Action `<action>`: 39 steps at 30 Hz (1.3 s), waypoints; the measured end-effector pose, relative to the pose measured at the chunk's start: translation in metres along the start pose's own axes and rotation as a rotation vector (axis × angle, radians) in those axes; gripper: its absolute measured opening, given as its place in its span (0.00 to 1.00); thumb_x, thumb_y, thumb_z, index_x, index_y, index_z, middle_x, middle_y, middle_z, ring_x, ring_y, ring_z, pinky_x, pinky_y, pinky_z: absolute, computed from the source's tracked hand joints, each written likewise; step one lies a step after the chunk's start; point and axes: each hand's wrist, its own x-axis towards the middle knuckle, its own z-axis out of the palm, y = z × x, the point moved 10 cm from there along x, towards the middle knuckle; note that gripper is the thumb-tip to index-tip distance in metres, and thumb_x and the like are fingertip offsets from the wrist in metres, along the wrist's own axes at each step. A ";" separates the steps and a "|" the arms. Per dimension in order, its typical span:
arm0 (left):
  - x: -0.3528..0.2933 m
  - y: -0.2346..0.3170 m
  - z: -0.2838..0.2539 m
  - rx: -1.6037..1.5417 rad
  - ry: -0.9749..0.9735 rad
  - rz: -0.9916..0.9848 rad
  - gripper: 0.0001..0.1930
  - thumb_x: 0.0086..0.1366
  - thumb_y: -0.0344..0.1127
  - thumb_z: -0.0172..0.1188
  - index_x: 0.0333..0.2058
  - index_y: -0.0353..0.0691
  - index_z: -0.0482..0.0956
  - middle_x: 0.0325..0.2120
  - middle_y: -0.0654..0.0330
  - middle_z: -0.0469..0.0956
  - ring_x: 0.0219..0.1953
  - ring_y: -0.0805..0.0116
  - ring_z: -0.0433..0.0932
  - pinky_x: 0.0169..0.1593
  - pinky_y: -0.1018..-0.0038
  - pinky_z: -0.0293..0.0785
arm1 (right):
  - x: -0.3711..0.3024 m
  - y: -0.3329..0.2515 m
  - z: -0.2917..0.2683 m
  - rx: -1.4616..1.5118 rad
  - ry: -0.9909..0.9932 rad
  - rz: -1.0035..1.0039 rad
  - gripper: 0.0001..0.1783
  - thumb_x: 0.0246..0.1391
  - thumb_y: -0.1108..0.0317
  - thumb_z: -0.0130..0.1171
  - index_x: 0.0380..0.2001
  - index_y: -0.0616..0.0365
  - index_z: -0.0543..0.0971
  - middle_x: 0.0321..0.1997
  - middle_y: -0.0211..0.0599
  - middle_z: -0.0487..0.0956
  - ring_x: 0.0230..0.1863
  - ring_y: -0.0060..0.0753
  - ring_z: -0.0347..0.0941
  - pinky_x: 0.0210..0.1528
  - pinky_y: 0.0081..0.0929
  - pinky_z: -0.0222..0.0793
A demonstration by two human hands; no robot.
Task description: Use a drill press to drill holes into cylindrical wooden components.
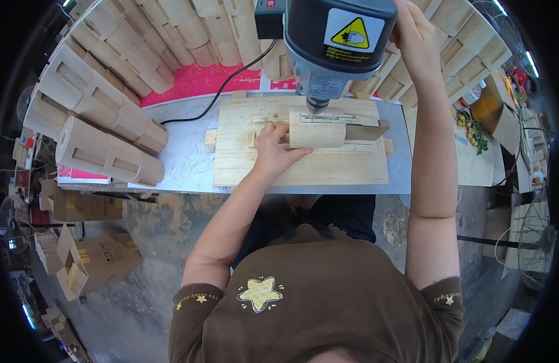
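Note:
My left hand (276, 151) grips the left end of a pale wooden cylinder (317, 133), thumb along its near side and fingers curled over the far side. The cylinder lies sideways on a flat wooden board (249, 172), with a slot cut in its upper face. A wooden bar (367, 130) sticks out from its right end. Directly above stands a drill press (337, 36), its chuck (317, 106) close over the slot; whether the bit touches wood is hidden. My right hand (414, 36) is raised at the right of the drill head, fingers curled round something hidden there.
Stacked wooden cylinders with slots (110, 148) stand at the left, and more rows (213, 30) line the back. A black cable (222, 91) crosses the table to the drill. Cardboard boxes (104, 260) sit on the floor at left. Artificial greenery (473, 130) lies at right.

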 end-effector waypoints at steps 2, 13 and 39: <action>0.000 0.009 -0.003 -0.042 0.030 -0.009 0.26 0.36 0.41 0.75 0.37 0.42 0.78 0.38 0.61 0.69 0.47 0.60 0.66 0.52 0.63 0.55 | -0.020 0.014 -0.007 0.006 -0.060 -0.070 0.17 0.60 0.58 0.46 0.33 0.64 0.75 0.21 0.35 0.71 0.25 0.25 0.67 0.31 0.26 0.63; -0.028 0.049 -0.074 0.141 0.032 0.231 0.26 0.34 0.31 0.76 0.36 0.38 0.77 0.46 0.59 0.63 0.54 0.63 0.62 0.53 0.67 0.65 | -0.172 0.123 0.013 -0.320 -0.553 0.001 0.15 0.46 0.75 0.62 0.40 0.65 0.75 0.37 0.42 0.76 0.39 0.37 0.72 0.45 0.28 0.66; -0.060 0.270 -0.464 0.585 0.752 0.080 0.17 0.46 0.35 0.72 0.33 0.34 0.78 0.34 0.60 0.77 0.34 0.74 0.76 0.38 0.79 0.72 | -0.198 0.146 0.014 0.021 -0.451 0.143 0.13 0.46 0.75 0.62 0.37 0.62 0.75 0.36 0.30 0.73 0.41 0.25 0.68 0.45 0.20 0.62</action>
